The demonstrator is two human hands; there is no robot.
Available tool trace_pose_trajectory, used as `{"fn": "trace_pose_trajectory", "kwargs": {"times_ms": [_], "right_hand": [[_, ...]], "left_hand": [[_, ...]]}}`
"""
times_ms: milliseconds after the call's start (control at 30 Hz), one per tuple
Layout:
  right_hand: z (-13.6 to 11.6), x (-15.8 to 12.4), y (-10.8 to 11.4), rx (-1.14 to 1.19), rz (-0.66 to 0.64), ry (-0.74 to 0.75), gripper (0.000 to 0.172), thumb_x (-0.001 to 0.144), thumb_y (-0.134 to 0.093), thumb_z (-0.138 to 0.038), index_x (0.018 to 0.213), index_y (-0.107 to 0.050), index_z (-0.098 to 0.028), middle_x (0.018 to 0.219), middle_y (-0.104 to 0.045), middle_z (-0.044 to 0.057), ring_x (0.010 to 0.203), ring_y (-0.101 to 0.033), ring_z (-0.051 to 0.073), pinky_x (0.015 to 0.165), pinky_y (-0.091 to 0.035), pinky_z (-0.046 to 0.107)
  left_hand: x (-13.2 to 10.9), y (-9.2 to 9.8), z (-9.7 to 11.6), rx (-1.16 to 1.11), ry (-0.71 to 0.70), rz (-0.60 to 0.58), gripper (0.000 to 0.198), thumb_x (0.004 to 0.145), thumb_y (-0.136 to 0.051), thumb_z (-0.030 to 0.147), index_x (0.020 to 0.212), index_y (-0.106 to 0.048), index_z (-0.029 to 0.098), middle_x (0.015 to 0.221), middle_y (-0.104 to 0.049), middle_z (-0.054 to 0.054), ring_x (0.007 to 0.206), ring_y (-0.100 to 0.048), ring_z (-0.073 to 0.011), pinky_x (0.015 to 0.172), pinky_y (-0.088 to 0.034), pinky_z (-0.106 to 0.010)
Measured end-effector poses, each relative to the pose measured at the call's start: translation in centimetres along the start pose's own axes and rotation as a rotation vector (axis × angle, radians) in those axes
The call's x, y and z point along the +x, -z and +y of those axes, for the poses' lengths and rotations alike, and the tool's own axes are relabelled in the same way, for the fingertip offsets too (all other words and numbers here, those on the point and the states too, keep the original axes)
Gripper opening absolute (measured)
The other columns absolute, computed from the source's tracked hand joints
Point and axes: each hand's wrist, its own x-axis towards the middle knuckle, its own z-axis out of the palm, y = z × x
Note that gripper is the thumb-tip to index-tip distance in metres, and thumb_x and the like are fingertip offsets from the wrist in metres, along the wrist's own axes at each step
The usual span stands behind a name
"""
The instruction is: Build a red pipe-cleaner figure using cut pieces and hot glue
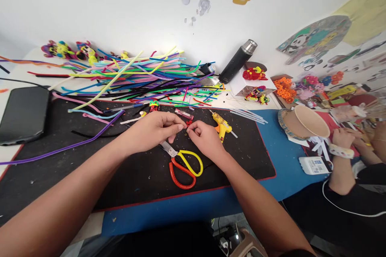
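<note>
The person's 2 forearms come nearest the camera, the left forearm (pixel 66 184) and the right forearm (pixel 256 196), reaching forward over a black mat (pixel 241 148) on the blue-covered surface (pixel 286 180). The left hand (pixel 150 129) and the right hand (pixel 206 138) nearly meet, each with thumb and forefinger brought together. A small red piece (pixel 189 123) shows right at their fingertips, between the 2 hands; I cannot tell whether the fingers pinch it or it lies just behind them.

Just below the gap between the hands lie scissors (pixel 171 151), with 1 red and 1 yellow handle, their blades running up under the left hand. Just beyond the fingertips is a small flat packet (pixel 183 114). A yellow glue gun (pixel 222 125) lies just right of the right hand, and beyond it clear sticks (pixel 249 115). A red and green figure (pixel 154 106) sits just past the left hand.

Farther off, beyond the left hand, spreads a heap of pipe cleaners (pixel 129 80) in many colours; a purple pipe cleaner (pixel 72 149) stretches out left of that hand, and a phone (pixel 25 112) lies well to its left. Beyond the right hand a black flask (pixel 238 62) leans against the wall, beside a white box (pixel 237 82) bearing red figures. Well to the right are a paper tub (pixel 312 121), a white bottle (pixel 313 165) and another person's hand (pixel 343 138).
</note>
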Motion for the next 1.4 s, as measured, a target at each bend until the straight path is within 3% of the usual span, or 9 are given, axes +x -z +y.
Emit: {"fn": "trace_pose_trajectory", "kwargs": {"times_ms": [133,300,567,933,1167,1400], "right_hand": [[-0.2,-0.8,0.3,0.29,0.002,-0.04,0.015,0.095,-0.065,-0.036,0.09,-0.066,-0.023,0.051,-0.048,-0.01,0.045,-0.043,0.013,0.049,-0.031,0.026],[-1.8,-1.8,1.0,0.399,0.01,-0.034,0.015,0.094,-0.066,-0.037,0.088,-0.065,-0.023,0.05,-0.048,-0.01,0.041,-0.042,0.011,0.046,-0.03,0.025],[-2.6,-2.6,1.1,0.435,0.02,0.006,0.012,0.093,-0.068,-0.034,0.089,-0.066,-0.022,0.051,-0.044,-0.011,0.044,-0.037,0.01,0.045,-0.028,0.024],[-2.9,-3.2,1.2,0.485,0.043,0.06,0.017,0.097,-0.063,-0.039,0.096,-0.068,-0.022,0.051,-0.042,-0.01,0.044,-0.038,0.011,0.047,-0.029,0.025],[-3.0,-3.7,1.3,0.427,0.085,0.147,0.01,0.096,-0.066,-0.032,0.097,-0.068,-0.023,0.053,-0.039,-0.011,0.048,-0.037,0.012,0.052,-0.031,0.027],[-3.0,-4.0,1.5,0.376,0.086,0.187,0.011,0.098,-0.064,-0.033,0.098,-0.069,-0.023,0.054,-0.043,-0.01,0.049,-0.04,0.012,0.054,-0.033,0.028]], "left_hand": [[0.1,-0.2,-0.2,0.013,0.044,-0.029,0.034,0.093,-0.06,0.049,0.092,-0.074,0.018,0.067,-0.068,0.002,0.051,-0.051,-0.0111,0.05,-0.036,-0.024],[0.1,-0.8,-0.1,-0.028,0.063,-0.061,0.036,0.091,-0.062,0.053,0.091,-0.072,0.018,0.067,-0.067,0.002,0.052,-0.051,-0.0115,0.051,-0.038,-0.024],[0.0,-1.1,0.4,-0.133,0.089,-0.089,0.04,0.085,-0.072,0.058,0.086,-0.068,0.018,0.066,-0.064,0.003,0.055,-0.051,-0.0112,0.052,-0.04,-0.024],[0.2,-1.6,0.1,-0.341,0.103,-0.034,0.022,0.079,-0.072,0.039,0.083,-0.07,0.017,0.063,-0.06,0.003,0.051,-0.045,-0.0082,0.047,-0.033,-0.02],[0.3,-1.7,0.3,-0.508,0.187,-0.074,0.021,0.07,-0.074,0.034,0.078,-0.069,0.015,0.058,-0.058,0.004,0.046,-0.041,-0.006,0.044,-0.027,-0.018],[0.3,-1.8,0.4,-0.592,0.224,-0.12,0.022,0.07,-0.078,0.035,0.076,-0.068,0.015,0.055,-0.054,0.005,0.045,-0.037,-0.0055,0.043,-0.023,-0.018]]}}
